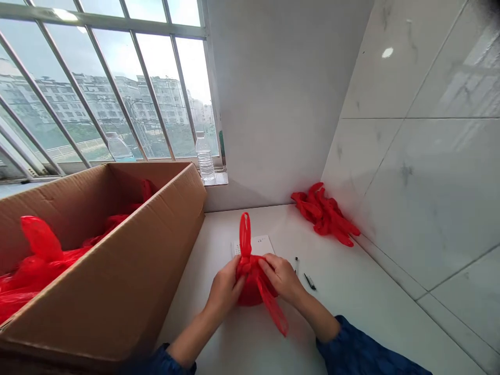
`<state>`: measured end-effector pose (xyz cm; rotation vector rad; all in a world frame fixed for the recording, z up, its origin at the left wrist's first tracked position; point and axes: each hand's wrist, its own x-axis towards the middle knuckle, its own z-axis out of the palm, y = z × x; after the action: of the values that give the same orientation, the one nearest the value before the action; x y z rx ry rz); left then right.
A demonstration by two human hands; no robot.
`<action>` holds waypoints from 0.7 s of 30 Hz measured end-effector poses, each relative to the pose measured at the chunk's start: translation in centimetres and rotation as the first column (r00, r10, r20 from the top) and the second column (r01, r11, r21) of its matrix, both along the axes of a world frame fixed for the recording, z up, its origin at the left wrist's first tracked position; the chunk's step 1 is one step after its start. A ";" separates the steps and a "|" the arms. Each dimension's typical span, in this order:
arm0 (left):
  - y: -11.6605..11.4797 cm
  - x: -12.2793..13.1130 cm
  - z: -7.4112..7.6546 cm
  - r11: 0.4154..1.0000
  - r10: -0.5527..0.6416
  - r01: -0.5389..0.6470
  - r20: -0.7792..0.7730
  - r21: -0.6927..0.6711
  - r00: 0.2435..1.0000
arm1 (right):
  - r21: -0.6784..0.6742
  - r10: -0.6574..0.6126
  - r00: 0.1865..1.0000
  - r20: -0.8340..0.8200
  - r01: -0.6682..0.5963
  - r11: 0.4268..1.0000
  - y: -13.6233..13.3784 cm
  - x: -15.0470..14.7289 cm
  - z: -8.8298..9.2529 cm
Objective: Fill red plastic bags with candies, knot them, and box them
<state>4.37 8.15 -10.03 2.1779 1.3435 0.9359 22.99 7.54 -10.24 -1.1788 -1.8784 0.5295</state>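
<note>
A red plastic bag (250, 298), knotted at the top, is between my hands above the white table. One handle loop stands up from the knot, and the other hangs down toward the front right. My left hand (226, 285) is closed on the bag's left side, thumb near the knot. On the right side, my right hand (282, 276) grips the bag with thumb and fingers. What the bag contains is hidden. Behind it lies a white sheet of paper (262, 244) with small print, partly covered by the bag.
A large cardboard box (117, 260) with red plastic bags (42, 260) stands at left. More red bags (324, 216) lie crumpled against the wall at back right. A pen (310, 282) rests right of my hands. A plastic bottle (204, 156) stands on the sill of the barred window.
</note>
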 end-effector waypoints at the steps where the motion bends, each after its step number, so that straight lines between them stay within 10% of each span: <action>1: 0.8 0.2 0.5 1.000 -0.002 0.001 0.006 0.011 1.000 | 0.011 -0.030 0.999 -0.013 0.030 0.999 0.6 0.2 0.4; 8: 2.3 -0.4 1.7 0.993 -0.095 0.096 -0.028 0.061 0.995 | 0.064 -0.126 0.989 -0.082 0.131 0.989 2.5 0.7 0.7; 21: 3.0 1.0 -6.2 0.973 0.101 -0.034 -0.291 0.229 0.951 | -0.002 -0.141 0.982 0.129 0.142 0.990 2.3 -1.4 -4.2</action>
<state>5.42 11.12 -16.23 2.5418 1.5231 0.8372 21.60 9.84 -14.45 -1.3709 -1.8832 0.3936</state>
